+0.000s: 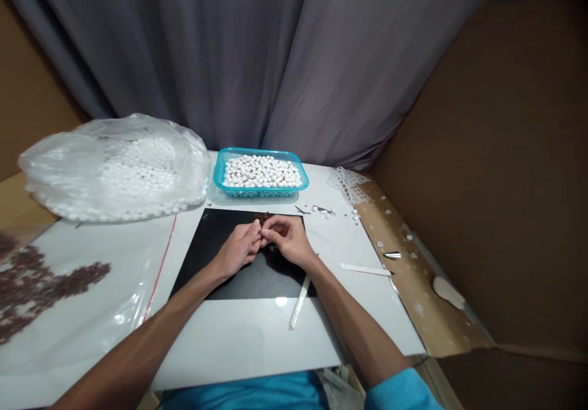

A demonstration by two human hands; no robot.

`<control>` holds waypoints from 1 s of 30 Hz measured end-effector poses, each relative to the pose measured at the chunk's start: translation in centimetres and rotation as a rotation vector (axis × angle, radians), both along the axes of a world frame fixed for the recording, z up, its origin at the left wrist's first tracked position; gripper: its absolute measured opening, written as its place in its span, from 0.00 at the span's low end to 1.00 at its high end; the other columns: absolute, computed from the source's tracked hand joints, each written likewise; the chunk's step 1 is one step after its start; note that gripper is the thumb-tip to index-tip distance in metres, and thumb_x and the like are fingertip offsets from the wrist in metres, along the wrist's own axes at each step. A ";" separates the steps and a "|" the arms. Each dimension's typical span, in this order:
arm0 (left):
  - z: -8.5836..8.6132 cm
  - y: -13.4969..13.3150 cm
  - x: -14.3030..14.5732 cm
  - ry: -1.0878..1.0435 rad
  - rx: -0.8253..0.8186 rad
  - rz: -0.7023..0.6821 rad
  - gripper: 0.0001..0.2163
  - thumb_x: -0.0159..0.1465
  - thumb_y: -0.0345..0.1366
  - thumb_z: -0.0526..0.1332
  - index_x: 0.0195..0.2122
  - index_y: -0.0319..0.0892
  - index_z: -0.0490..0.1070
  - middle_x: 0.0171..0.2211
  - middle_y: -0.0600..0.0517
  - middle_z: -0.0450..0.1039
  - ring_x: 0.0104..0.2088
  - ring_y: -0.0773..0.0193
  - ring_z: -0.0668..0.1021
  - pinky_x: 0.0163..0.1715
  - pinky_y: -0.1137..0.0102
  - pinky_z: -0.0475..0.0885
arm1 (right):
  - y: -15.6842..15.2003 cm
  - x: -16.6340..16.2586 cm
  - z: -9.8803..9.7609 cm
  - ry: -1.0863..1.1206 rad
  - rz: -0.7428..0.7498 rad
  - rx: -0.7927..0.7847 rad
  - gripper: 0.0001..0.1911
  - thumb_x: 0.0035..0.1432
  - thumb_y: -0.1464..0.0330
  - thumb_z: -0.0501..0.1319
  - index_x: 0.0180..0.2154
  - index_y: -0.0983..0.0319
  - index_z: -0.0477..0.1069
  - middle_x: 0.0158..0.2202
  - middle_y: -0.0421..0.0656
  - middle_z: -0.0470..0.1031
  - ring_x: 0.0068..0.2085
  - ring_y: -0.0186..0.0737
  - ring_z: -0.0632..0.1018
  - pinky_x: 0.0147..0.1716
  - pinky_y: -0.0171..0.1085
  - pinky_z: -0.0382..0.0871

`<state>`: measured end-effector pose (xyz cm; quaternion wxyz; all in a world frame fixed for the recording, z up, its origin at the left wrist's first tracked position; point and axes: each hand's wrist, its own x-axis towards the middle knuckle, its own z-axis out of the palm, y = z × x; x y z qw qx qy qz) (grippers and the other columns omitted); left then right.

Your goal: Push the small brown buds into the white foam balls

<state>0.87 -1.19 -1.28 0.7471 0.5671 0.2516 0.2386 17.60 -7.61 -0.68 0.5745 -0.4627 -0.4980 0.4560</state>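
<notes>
Over the black mat (202,275), my left hand (239,249) is closed, its thumb and fingers pinching a small brown, clustered piece (261,217) that sticks up past the fingertips. My right hand (288,237) meets it from the right, thumb and forefinger pressed together against the same spot. What lies between the right fingertips is too small and covered to make out. Just behind the hands stands a turquoise plastic basket (305,183) full of small white balls (261,171).
A clear bag (59,159) of white balls lies at the back left. Dark reddish-brown pieces (32,281) fill a zip bag at left. White sticks (365,269), a metal tip (392,255), a metal clip (324,210) and lace-like white material (349,183) lie to the right.
</notes>
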 end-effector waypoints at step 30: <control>1.7 0.8 -0.4 -0.119 -0.458 0.042 0.10 0.63 0.44 0.62 0.33 0.45 0.64 0.20 0.62 0.50 0.13 0.73 0.54 0.09 0.80 0.44 | 1.6 2.4 1.9 -0.215 -0.342 0.018 0.14 0.61 0.57 0.70 0.38 0.63 0.78 0.26 0.42 0.79 0.28 0.43 0.83 0.32 0.37 0.79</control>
